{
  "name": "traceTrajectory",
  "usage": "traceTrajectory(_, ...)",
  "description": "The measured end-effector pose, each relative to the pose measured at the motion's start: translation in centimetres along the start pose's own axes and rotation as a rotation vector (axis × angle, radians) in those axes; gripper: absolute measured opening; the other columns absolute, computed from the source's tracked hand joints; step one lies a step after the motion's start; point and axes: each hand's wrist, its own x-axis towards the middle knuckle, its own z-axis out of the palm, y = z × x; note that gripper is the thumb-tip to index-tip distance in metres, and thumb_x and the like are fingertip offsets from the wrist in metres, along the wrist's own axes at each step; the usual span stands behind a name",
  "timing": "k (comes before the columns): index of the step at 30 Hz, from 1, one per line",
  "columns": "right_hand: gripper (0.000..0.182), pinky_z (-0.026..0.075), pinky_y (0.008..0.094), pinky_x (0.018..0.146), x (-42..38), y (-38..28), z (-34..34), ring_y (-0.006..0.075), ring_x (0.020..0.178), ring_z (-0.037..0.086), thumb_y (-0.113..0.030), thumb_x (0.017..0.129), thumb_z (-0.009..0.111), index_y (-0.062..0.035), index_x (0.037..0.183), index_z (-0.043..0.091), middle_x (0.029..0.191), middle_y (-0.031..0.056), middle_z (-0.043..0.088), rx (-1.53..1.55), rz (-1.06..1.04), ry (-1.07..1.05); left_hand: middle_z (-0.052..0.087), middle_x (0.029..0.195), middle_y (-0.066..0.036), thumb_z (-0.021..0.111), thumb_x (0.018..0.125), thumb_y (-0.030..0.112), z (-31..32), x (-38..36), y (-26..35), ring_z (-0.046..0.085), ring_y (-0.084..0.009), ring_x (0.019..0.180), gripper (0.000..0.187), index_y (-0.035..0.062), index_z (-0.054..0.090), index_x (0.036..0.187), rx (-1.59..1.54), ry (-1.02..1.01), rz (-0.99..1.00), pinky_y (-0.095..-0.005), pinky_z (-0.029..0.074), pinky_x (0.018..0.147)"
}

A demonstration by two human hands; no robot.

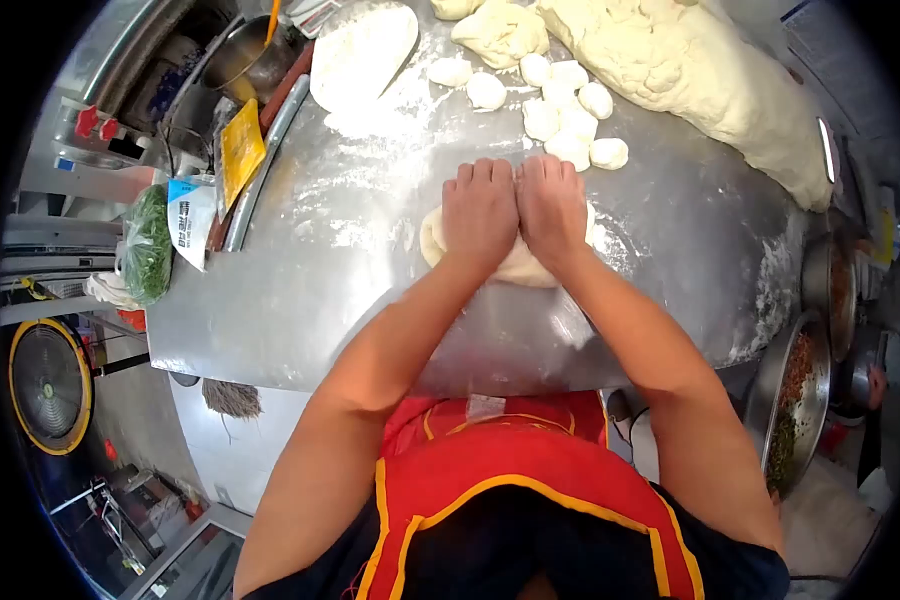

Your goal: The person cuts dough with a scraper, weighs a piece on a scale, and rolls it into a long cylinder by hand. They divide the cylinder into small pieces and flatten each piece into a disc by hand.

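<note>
My left hand [481, 215] and my right hand [552, 210] press side by side, thumbs together, on a piece of dough [522, 268]. Both hands have their fingers curled down at the far side of it. Much of the dough is hidden under them; its pale edge shows at the left, right and near side. It lies on the floured metal table [350, 300]. Just beyond my hands sit several small dough balls [577, 122], some touching one another.
A large mass of dough [690, 75] stretches along the far right. A flattened dough sheet [363, 55] lies far left, near a metal pot [250, 60] and a yellow packet [241, 150]. Bagged greens [147, 245] hang by the left edge. A bowl of filling [795, 400] stands right.
</note>
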Motion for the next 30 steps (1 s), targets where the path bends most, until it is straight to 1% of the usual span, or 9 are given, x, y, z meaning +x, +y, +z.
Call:
traceTrajectory(5,0.029,0.045,0.0457,0.083,1.7,0.5,1.2,0.0349,0.095,0.057,-0.027,0.095,0.045,-0.0040,0.092,0.062,0.100,0.0155,0.062,-0.017,0.171,-0.030,0.062,0.089,-0.013,0.052,0.087,0.019,0.8,1.1,-1.2,0.058,-0.0337,0.086,0.015,0.0076,0.061,0.090,-0.133,0.093,0.056,-0.0464,0.044,0.076)
traceTrajectory(6,0.037,0.046,0.0486,0.083,3.0,2.6,2.8,0.0382,0.092,0.061,-0.031,0.097,0.039,-0.0028,0.095,0.063,0.097,0.0211,0.065,0.199,0.191,-0.277,0.061,0.084,-0.015,0.052,0.087,0.019,0.4,1.5,-1.6,0.058,-0.0347,0.083,0.015,0.0068,0.061,0.086,-0.258,0.058,0.064,-0.0471,0.045,0.075)
traceTrajectory(8,0.038,0.045,0.0502,0.080,3.1,0.6,-4.4,0.0414,0.088,0.061,-0.030,0.097,0.040,-0.0022,0.085,0.063,0.091,0.0242,0.065,0.477,0.322,-0.346,0.057,0.070,-0.018,0.051,0.086,0.017,-4.7,1.1,-0.2,0.057,-0.0373,0.077,0.020,0.0059,0.058,0.071,-0.556,-0.046,-0.035,-0.0467,0.046,0.075)
traceTrajectory(11,0.021,0.043,0.0498,0.076,-1.5,-3.6,-9.1,0.0426,0.084,0.057,-0.019,0.089,0.049,-0.0029,0.080,0.059,0.084,0.0207,0.062,0.205,0.061,-0.092,0.058,0.076,-0.016,0.050,0.086,0.015,-6.8,-3.1,2.0,0.057,-0.0359,0.080,0.014,0.0071,0.057,0.077,-0.059,-0.031,0.238,-0.0458,0.046,0.077)
traceTrajectory(14,0.010,0.042,0.0480,0.076,-5.9,-3.3,-6.3,0.0385,0.082,0.054,-0.011,0.082,0.052,-0.0041,0.088,0.057,0.084,0.0167,0.059,0.176,-0.025,-0.177,0.060,0.091,-0.009,0.050,0.085,0.015,-3.5,-8.2,2.0,0.056,-0.0294,0.089,0.011,0.0088,0.055,0.093,-0.112,0.108,0.191,-0.0418,0.043,0.081)
traceTrajectory(17,0.011,0.041,0.0454,0.079,-5.8,-2.9,-4.5,0.0339,0.088,0.054,-0.010,0.080,0.052,-0.0054,0.089,0.056,0.091,0.0144,0.059,0.196,-0.061,0.040,0.057,0.085,-0.006,0.053,0.082,0.016,-2.4,-6.7,1.7,0.055,-0.0259,0.083,0.010,0.0105,0.056,0.089,-0.044,0.176,0.211,-0.0391,0.042,0.074)
traceTrajectory(20,0.016,0.041,0.0439,0.080,-2.5,-1.6,-3.1,0.0314,0.092,0.055,-0.009,0.083,0.050,-0.0047,0.097,0.057,0.094,0.0138,0.060,0.103,0.050,-0.177,0.059,0.093,-0.007,0.050,0.086,0.017,-1.4,-2.7,0.8,0.055,-0.0275,0.090,0.010,0.0103,0.055,0.092,-0.052,-0.014,0.097,-0.0394,0.042,0.079)
traceTrajectory(26,0.036,0.042,0.0427,0.082,1.0,-0.1,-0.5,0.0313,0.093,0.056,-0.014,0.089,0.049,-0.0031,0.124,0.049,0.095,0.0151,0.061,0.067,0.101,0.010,0.060,0.090,-0.007,0.049,0.088,0.018,0.5,2.2,0.1,0.057,-0.0264,0.088,0.012,0.0109,0.057,0.093,0.023,0.064,0.076,-0.0394,0.043,0.079)
traceTrajectory(30,0.034,0.042,0.0471,0.084,2.2,0.0,-0.5,0.0347,0.098,0.057,-0.017,0.091,0.051,-0.0046,0.123,0.050,0.100,0.0174,0.063,0.146,0.331,-0.115,0.062,0.088,-0.010,0.049,0.090,0.019,1.3,3.5,-0.7,0.058,-0.0297,0.089,0.014,0.0099,0.060,0.089,0.065,-0.002,0.077,-0.0413,0.046,0.079)
